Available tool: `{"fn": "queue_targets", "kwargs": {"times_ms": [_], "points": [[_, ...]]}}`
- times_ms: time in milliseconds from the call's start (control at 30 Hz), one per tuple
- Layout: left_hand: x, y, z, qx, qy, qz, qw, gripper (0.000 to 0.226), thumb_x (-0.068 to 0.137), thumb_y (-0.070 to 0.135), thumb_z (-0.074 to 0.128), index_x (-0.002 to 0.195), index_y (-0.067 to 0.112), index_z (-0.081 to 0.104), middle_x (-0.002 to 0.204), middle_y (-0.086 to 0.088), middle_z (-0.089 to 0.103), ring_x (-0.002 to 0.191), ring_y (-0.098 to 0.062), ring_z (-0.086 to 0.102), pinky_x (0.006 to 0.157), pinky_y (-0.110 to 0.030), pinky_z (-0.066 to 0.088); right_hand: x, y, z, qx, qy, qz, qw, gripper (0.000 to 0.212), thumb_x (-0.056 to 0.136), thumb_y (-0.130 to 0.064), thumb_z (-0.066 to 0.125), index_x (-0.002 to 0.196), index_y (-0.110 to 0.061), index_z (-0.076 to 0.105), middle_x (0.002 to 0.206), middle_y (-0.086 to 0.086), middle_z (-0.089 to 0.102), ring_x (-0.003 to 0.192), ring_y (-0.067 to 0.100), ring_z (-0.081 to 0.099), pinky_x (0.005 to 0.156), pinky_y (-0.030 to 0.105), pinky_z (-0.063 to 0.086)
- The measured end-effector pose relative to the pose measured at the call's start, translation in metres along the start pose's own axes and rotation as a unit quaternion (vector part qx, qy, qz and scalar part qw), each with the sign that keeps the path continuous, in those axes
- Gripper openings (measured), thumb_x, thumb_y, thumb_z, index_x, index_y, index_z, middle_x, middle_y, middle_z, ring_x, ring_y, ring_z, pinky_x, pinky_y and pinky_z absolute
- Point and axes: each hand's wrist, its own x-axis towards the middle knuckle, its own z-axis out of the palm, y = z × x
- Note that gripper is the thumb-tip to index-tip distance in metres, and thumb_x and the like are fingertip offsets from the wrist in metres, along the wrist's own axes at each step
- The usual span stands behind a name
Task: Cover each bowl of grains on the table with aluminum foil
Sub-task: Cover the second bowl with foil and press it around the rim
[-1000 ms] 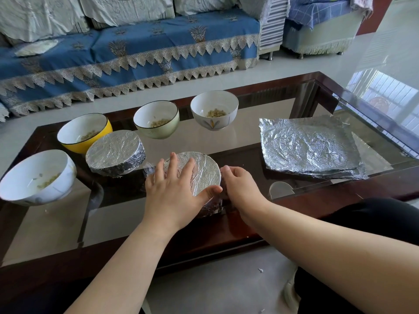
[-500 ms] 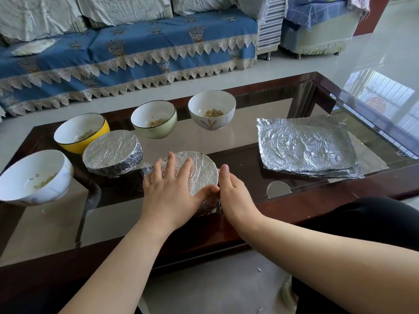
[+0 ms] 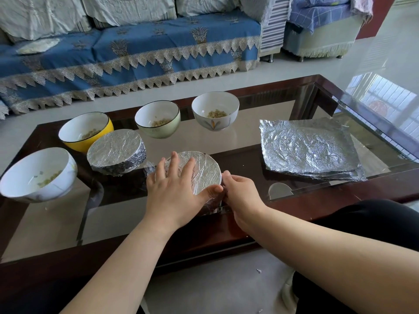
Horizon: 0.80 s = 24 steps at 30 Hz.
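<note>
Foil is stretched over the near bowl, which stands at the front edge of the glass table, its top smooth and its skirt crumpled down the sides. On it the left hand lies flat, fingers straight and spread across the cover, thumb along the near rim. At the bowl's right side the right hand has its fingers curled in against the foil skirt, pinching it at the rim. Just beyond and to the left stands a second foil-covered bowl. Four bowls with grains stand uncovered: a white bowl at far left, a yellow bowl, a pale green bowl and a flowered white bowl. Spare foil sheets lie stacked at the right.
</note>
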Motion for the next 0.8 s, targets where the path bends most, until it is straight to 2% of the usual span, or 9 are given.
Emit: {"fn": "queue_targets", "kwargs": {"times_ms": [100,167,333,500,600,667,733,767,800], "points": [[0.0,0.0,0.001,-0.001,0.002,0.0,1.0,0.128,0.049,0.097,-0.019,0.156,0.036,0.012,0.166,-0.006,0.0,0.151,-0.031,0.0,0.118,-0.055,0.013,0.0,0.003,0.0,-0.029,-0.004,-0.02,0.999,0.048,0.102,-0.036,0.037,0.077,-0.023,0.077,0.074,0.001,0.073,0.075,0.022,0.067,0.083,0.042,0.055],[0.0,0.0,0.001,-0.001,0.005,-0.001,1.0,0.124,0.051,0.097,-0.015,0.156,0.035,0.012,0.166,-0.006,0.0,0.151,-0.031,0.0,0.118,-0.055,0.013,-0.001,0.004,-0.002,-0.063,-0.012,-0.05,0.997,0.047,0.103,-0.04,0.033,0.086,-0.028,0.076,0.088,0.0,0.075,0.092,0.021,0.069,0.094,0.044,0.052],[0.001,-0.001,0.001,0.002,0.006,-0.006,1.0,0.122,0.053,0.096,-0.012,0.156,0.035,0.012,0.166,-0.007,0.0,0.151,-0.032,0.001,0.118,-0.054,0.012,-0.009,-0.003,-0.007,-0.177,-0.028,-0.129,0.975,0.045,0.105,-0.038,0.026,0.105,-0.019,0.068,0.097,-0.003,0.07,0.097,0.016,0.062,0.088,0.032,0.046],[0.0,-0.003,0.0,0.002,0.006,-0.015,1.0,0.122,0.053,0.095,-0.011,0.156,0.034,0.012,0.166,-0.008,0.0,0.151,-0.033,0.0,0.117,-0.054,0.013,-0.008,-0.013,-0.01,-0.281,-0.05,-0.165,0.944,0.041,0.105,-0.04,0.026,0.128,-0.015,0.049,0.108,0.004,0.063,0.104,0.023,0.057,0.09,0.036,0.042],[-0.001,-0.003,0.001,0.004,0.006,-0.018,1.0,0.123,0.053,0.095,-0.012,0.156,0.033,0.012,0.166,-0.009,0.0,0.151,-0.034,0.001,0.117,-0.054,0.013,0.005,-0.012,-0.005,-0.208,-0.045,-0.102,0.972,0.051,0.101,-0.05,0.027,0.123,-0.012,0.052,0.108,0.002,0.064,0.102,0.019,0.058,0.091,0.033,0.042],[-0.001,-0.003,0.001,0.002,0.007,-0.019,1.0,0.122,0.053,0.095,-0.012,0.156,0.034,0.012,0.166,-0.009,0.001,0.151,-0.034,0.001,0.117,-0.054,0.013,0.015,-0.008,-0.002,-0.142,-0.06,-0.067,0.986,0.061,0.097,-0.059,0.026,0.106,-0.015,0.067,0.099,0.005,0.072,0.094,0.02,0.067,0.091,0.038,0.049],[-0.001,-0.004,0.001,0.002,0.007,-0.018,1.0,0.121,0.054,0.095,-0.011,0.156,0.034,0.012,0.166,-0.009,0.001,0.151,-0.034,0.001,0.117,-0.054,0.013,0.018,-0.009,-0.002,-0.082,-0.07,-0.03,0.994,0.066,0.103,-0.047,0.024,0.076,-0.016,0.075,0.078,0.006,0.074,0.068,0.018,0.068,0.073,0.031,0.053],[-0.001,-0.004,0.001,0.003,0.007,-0.017,1.0,0.12,0.055,0.095,-0.01,0.156,0.034,0.012,0.166,-0.009,0.001,0.151,-0.033,0.001,0.117,-0.054,0.013,0.019,-0.01,-0.003,-0.055,-0.08,-0.008,0.995,0.067,0.106,-0.042,0.024,0.07,-0.016,0.075,0.073,0.007,0.073,0.061,0.016,0.065,0.068,0.028,0.052],[-0.001,-0.004,0.001,0.003,0.007,-0.016,1.0,0.12,0.055,0.095,-0.01,0.156,0.034,0.011,0.166,-0.009,0.001,0.151,-0.033,0.001,0.117,-0.054,0.013,0.02,-0.01,-0.003,-0.039,-0.084,0.0,0.996,0.065,0.106,-0.039,0.024,0.072,-0.014,0.074,0.076,0.008,0.074,0.061,0.017,0.065,0.072,0.031,0.052]]}}
